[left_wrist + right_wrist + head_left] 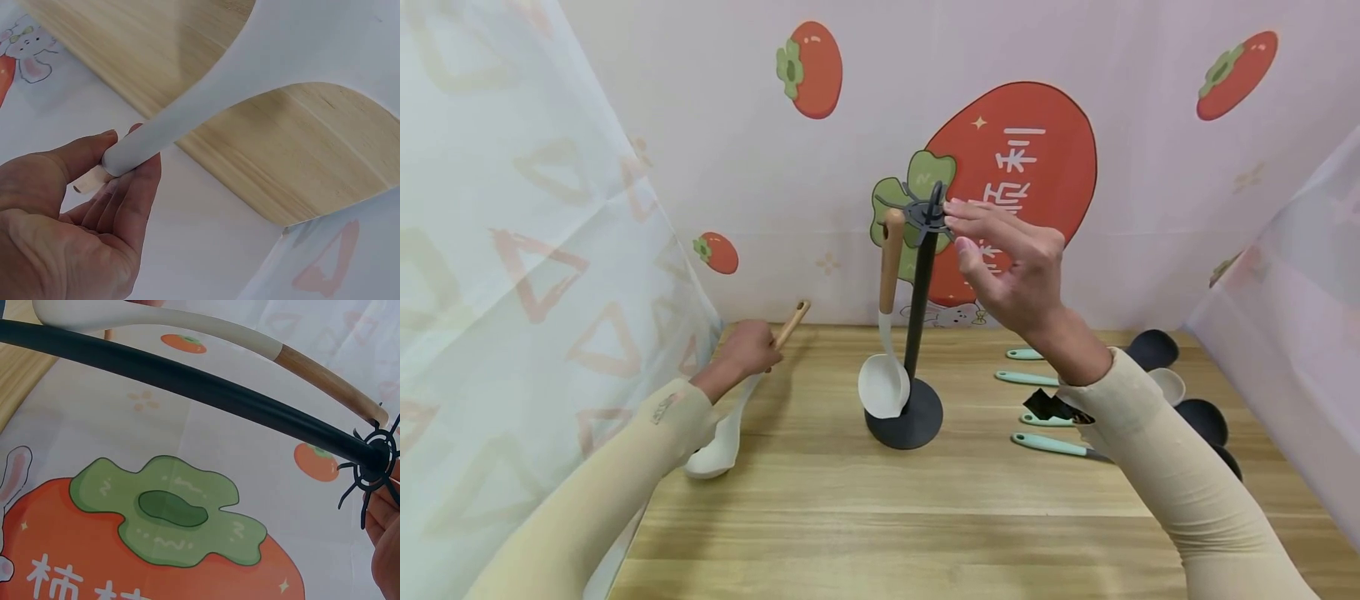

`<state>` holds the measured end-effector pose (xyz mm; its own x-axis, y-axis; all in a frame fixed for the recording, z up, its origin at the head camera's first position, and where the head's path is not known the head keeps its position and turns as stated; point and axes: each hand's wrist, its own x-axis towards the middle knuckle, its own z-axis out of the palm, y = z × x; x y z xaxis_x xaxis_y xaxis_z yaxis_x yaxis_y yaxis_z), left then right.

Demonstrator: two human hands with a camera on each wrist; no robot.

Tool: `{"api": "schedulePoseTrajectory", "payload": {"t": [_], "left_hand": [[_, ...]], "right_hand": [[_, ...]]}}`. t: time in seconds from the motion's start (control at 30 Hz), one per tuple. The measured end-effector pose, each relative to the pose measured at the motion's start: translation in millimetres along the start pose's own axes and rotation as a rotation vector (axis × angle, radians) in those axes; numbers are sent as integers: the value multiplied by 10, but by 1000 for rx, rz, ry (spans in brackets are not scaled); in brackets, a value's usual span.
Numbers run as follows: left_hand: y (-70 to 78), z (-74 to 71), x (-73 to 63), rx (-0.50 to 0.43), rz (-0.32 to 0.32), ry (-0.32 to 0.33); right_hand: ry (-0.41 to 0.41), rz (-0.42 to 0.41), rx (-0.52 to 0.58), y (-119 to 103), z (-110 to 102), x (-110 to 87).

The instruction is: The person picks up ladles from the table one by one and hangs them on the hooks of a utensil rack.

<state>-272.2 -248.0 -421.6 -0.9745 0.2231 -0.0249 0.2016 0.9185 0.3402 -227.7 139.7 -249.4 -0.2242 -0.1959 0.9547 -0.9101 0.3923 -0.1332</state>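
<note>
My left hand (747, 350) pinches a white ladle (727, 442) with a wooden handle between thumb and fingers. In the left wrist view, the grip on the ladle (181, 115) is where the white shaft meets the wood. A black utensil stand (919, 317) with a round base and a ring of hooks stands mid-table. From one hook hangs a second white ladle (891, 267), wooden handle up, bowl near the base. My right hand (1018, 258) holds the hook ring (375, 459) at the stand's top with its fingertips; the exact finger contact is partly hidden.
On the right of the wooden table (925, 517) lie several utensils with mint handles (1051, 443) and dark or cream heads (1152, 350), partly covered by my right forearm. A printed cloth (760, 167) hangs behind the table, with more cloth at both sides.
</note>
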Motion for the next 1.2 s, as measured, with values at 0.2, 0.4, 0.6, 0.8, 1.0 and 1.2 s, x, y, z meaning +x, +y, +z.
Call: {"api": "schedulePoseTrajectory", "payload": {"t": [0.2,0.4,0.6,0.8,1.0,1.2], "left_hand": [[-13,-61,-88,-40,17,47],[11,-133,-165,-84,14,77],[47,-207,-281,-102,-20,88],[54,-240,-380,-118,-23,122],[59,-240,-433,-158,-8,141],[75,-243,-485,-192,2,149]], "right_hand": [[-2,2,-4,1,1,2],[4,2,13,5,-14,15],[2,3,25,4,-8,9],[12,12,45,4,5,9],[12,10,39,12,-3,14],[3,10,45,28,-3,9]]}}
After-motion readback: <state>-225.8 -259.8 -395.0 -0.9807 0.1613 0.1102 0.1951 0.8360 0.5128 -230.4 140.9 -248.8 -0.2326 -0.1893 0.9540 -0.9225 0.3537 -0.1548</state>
